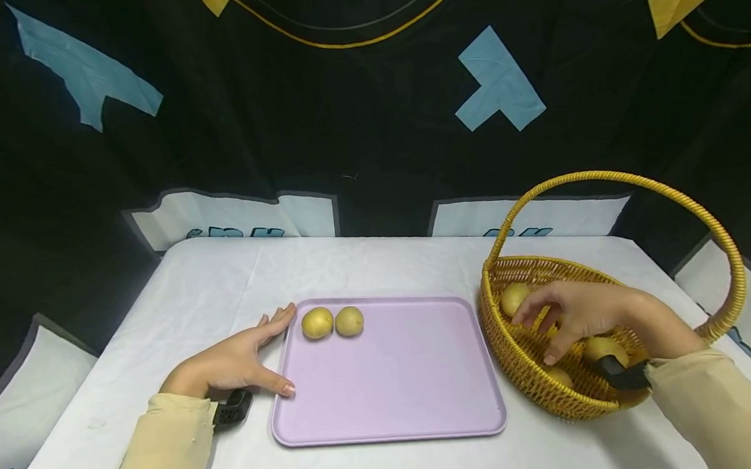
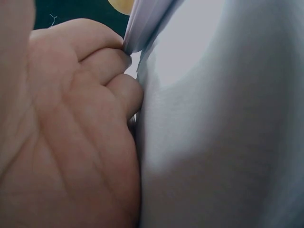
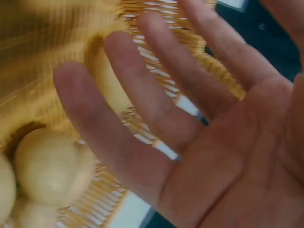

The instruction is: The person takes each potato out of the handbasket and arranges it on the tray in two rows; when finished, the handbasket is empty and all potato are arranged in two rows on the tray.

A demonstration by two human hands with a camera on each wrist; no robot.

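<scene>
My left hand [image 1: 240,356] rests at the left edge of a light purple tray [image 1: 412,377], thumb and fingers spread along its rim. In the left wrist view the fingertips touch the tray's edge. Two potatoes, a yellow one [image 1: 317,323] and a duller one [image 1: 349,321], lie side by side in the tray's far left corner. Over a wicker basket [image 1: 518,359], my right hand [image 1: 577,311] reaches in with loosely bent, parted fingers and holds nothing. Around it in the basket are several potatoes [image 3: 47,166]; the hand partly hides them in the head view.
A tall arched handle [image 1: 607,175] rises over the basket, with the right forearm passing beneath it. White cloth [image 1: 377,260] covers the table. Behind hangs a black curtain [image 1: 342,135] with blue and yellow shapes.
</scene>
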